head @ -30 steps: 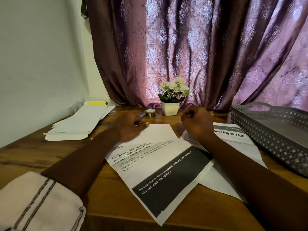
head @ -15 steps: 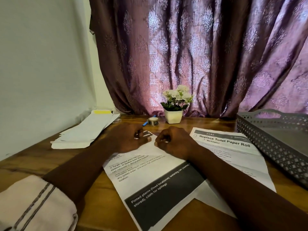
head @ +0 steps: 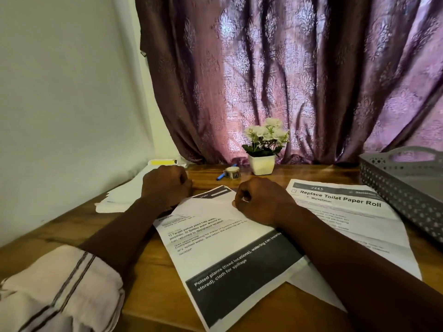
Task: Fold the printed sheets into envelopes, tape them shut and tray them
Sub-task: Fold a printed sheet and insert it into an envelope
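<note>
Printed white paper sheet [head: 223, 240]: lies flat and skewed at the middle of the brown wooden tabletop [head: 203, 179], with its far end folded over into a flap and a black band across its near end.
Handling: judged light, thin and limp. It is likely to slide on the smooth wood and to crease wherever it is pinched, so take it by an edge or corner and pin it flat with the other hand while running a fold.
Right hand [head: 261, 202]: fingers curled on the flap's far edge, seemingly pinching it.
Left hand [head: 167, 185]: balled in a fist at the sheet's far left corner with nothing visible in it. I cannot tell whether it bears on the paper.
Second printed sheet headed "Replace Toilet Paper Roll" [head: 340, 207]: just to the right, its near corner tucked under the first sheet.
Grey perforated plastic tray [head: 395, 195]: at the right edge, beside that second sheet.
Small roll of tape [head: 232, 173] and blue pen [head: 220, 177]: beyond the flap, next to a white pot of white flowers [head: 261, 164].
Stack of plain white papers [head: 124, 197]: on the left, behind the left hand.
</note>
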A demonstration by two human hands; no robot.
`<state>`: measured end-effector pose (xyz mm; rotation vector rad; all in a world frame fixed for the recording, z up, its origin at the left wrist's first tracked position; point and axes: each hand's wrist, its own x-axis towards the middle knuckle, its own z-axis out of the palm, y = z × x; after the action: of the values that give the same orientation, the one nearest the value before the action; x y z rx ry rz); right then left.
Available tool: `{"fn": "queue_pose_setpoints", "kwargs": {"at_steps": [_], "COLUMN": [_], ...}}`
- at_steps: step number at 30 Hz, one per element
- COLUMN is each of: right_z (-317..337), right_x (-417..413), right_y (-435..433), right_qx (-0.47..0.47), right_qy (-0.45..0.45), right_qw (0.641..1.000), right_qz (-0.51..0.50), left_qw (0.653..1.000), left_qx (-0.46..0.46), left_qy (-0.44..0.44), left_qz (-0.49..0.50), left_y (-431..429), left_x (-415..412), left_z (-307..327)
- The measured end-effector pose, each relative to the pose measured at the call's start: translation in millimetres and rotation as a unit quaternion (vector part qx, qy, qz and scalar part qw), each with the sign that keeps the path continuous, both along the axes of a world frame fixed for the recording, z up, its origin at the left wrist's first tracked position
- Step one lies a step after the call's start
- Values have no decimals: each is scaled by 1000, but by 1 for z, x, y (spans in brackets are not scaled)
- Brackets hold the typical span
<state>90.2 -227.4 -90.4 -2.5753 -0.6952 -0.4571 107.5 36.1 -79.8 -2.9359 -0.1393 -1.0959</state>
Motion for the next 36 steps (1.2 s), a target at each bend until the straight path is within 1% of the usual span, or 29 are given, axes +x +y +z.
{"fn": "queue_pose_setpoints", "kwargs": {"at_steps": [1, 2, 4, 5, 7, 9, 12, 15, 18, 20, 22, 23, 27, 30, 32, 33, 34, 35, 36], "right_z": [0, 0, 0, 1, 2, 3, 4, 4, 4, 6, 6, 6, 4, 4, 1, -1, 2, 6, 11], "right_x": [-1, -1, -3, -4, -5, -7, -9, -11, -11, -13, -13, -12, -10, -11, -8, -7, -10, -15, -17], "right_y": [0, 1, 1, 1, 0, -1, -1, -2, -3, -2, -2, -2, -3, -3, -2, 0, 1, 4, 6], "right_qx": [-10, -16, -20, -20, -22, -24, -23, -22, -23, -25, -24, -22, -11, -3, 27, 74, 164, 284, 389], "right_qy": [-10, -17, -23, -24, -27, -27, -27, -30, -29, -25, -25, -24, -13, -11, -19, -14, 14, 63, 107], "right_qw": [1000, 1000, 1000, 1000, 999, 999, 999, 999, 999, 999, 999, 999, 1000, 1000, 999, 997, 986, 955, 911], "right_qz": [-5, -8, -6, -3, 2, 4, 8, 8, 9, 6, 1, -2, 0, -4, -11, 3, 27, 63, 86], "left_qw": [1000, 998, 989, 983, 975, 977, 981, 986, 988, 986, 986, 986, 985, 989, 994, 992, 985, 969, 945], "left_qx": [-14, -22, -34, -52, -101, -111, -92, -49, -22, 20, 73, 85, 110, 97, 89, 98, 116, 145, 174], "left_qy": [-13, -7, 59, 94, 133, 128, 117, 107, 120, 136, 128, 123, 104, 64, -13, -67, -130, -196, -259], "left_qz": [25, 60, 132, 151, 148, 131, 126, 115, 99, 93, 81, 75, 85, 88, 69, 46, 8, -38, -95], "left_y": [5, 12, 29, 37, 45, 45, 43, 46, 47, 45, 39, 35, 16, 5, -6, -12, -22, -30, -39], "left_x": [-1, -3, -5, -6, -8, -9, -9, -7, -7, -4, -2, -3, -6, -9, -15, -20, -24, -27, -30], "left_z": [3, 5, 4, 1, -3, -2, 5, 6, 9, 12, 12, 12, 9, 10, 17, 20, 23, 23, 22]}}
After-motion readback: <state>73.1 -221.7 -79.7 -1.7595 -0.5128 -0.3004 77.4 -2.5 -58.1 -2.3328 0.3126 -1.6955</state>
